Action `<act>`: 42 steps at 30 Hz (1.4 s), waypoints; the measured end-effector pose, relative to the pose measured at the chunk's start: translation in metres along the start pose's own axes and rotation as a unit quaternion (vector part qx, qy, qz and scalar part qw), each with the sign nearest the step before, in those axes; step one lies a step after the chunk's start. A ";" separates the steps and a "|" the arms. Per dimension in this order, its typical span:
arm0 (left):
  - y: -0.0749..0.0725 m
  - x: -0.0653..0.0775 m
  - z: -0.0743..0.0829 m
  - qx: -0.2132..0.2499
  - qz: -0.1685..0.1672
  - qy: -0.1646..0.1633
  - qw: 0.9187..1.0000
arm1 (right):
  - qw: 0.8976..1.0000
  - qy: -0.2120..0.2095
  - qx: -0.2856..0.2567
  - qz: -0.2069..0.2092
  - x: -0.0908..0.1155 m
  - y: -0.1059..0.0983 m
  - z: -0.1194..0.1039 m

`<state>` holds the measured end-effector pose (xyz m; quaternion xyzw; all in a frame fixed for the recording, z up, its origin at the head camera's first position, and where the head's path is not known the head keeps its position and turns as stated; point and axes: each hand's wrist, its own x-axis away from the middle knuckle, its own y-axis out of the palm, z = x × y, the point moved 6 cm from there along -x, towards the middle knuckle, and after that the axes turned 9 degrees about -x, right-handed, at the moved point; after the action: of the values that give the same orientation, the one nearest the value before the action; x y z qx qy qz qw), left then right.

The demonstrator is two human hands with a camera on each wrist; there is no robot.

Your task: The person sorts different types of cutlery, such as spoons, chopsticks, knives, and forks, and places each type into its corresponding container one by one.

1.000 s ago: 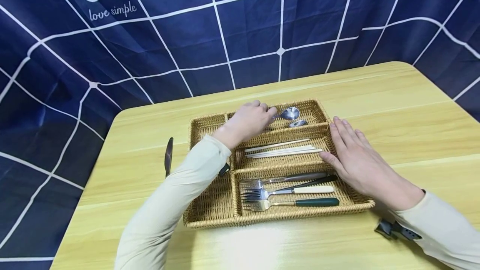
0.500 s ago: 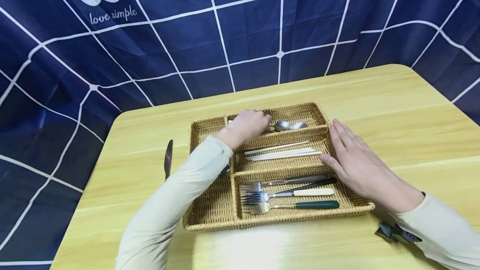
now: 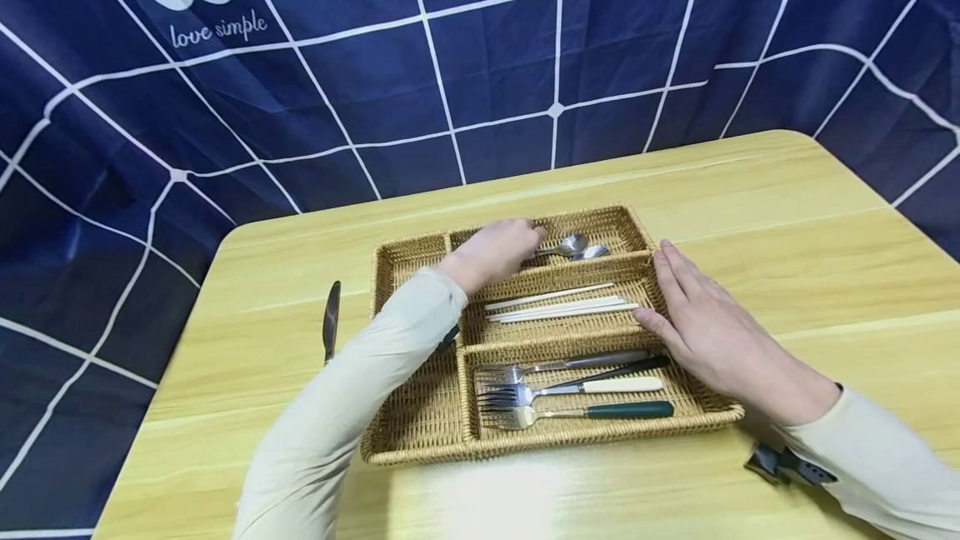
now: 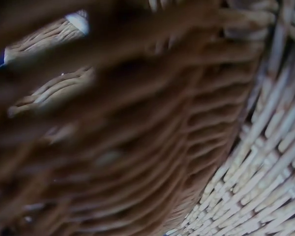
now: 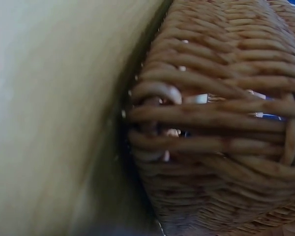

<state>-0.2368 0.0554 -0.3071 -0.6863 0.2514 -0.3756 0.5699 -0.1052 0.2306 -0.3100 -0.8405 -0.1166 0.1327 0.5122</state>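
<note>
A woven cutlery tray (image 3: 600, 436) lies on the table, divided into compartments. My left hand (image 3: 497, 250) reaches into the back compartment and holds a spoon (image 3: 573, 243) by its handle; the fingertips are mostly hidden. Beside that bowl lies a second spoon (image 3: 592, 252). My right hand (image 3: 716, 332) rests with straight fingers on the tray's right rim. White chopsticks (image 3: 566, 309) fill the middle compartment. In front lie several forks, among them one with a green handle (image 3: 630, 410) and one with a white handle (image 3: 622, 386). Both wrist views show mainly wicker (image 4: 216, 113) (image 5: 211, 118) close up.
A knife (image 3: 332, 319) lies on the wooden table (image 3: 262, 290) left of the tray, partly covered by my left sleeve. The tray's left compartment (image 3: 420, 419) runs front to back under my forearm. A blue checked cloth (image 3: 495, 65) hangs behind the table.
My left hand has lowered the spoon into the back compartment, and its bowl has since shifted slightly right. My right hand stays on the rim.
</note>
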 end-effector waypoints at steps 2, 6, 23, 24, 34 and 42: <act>0.001 0.002 -0.002 0.016 -0.001 -0.009 1.000 | 1.000 -0.002 -0.002 0.001 -0.001 0.000 -0.001; -0.001 0.009 -0.006 0.023 0.004 -0.016 1.000 | 1.000 -0.002 -0.008 0.000 -0.001 0.001 -0.002; -0.041 0.104 -0.047 0.046 0.171 -0.090 0.980 | 1.000 -0.003 0.026 0.006 0.001 0.004 -0.004; -0.040 0.112 -0.050 0.042 0.179 -0.096 0.978 | 1.000 -0.002 0.028 0.004 0.001 0.003 -0.004; -0.034 0.172 -0.068 0.051 0.225 -0.144 0.962 | 0.999 0.002 0.041 -0.003 0.000 -0.002 -0.001; -0.019 0.207 -0.072 0.031 0.230 -0.194 0.953 | 0.999 0.004 0.034 -0.007 -0.001 0.000 -0.002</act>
<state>-0.1737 -0.1428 -0.2369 -0.6517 0.2753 -0.1010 0.6995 -0.1051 0.2288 -0.3096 -0.8224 -0.1156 0.1292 0.5419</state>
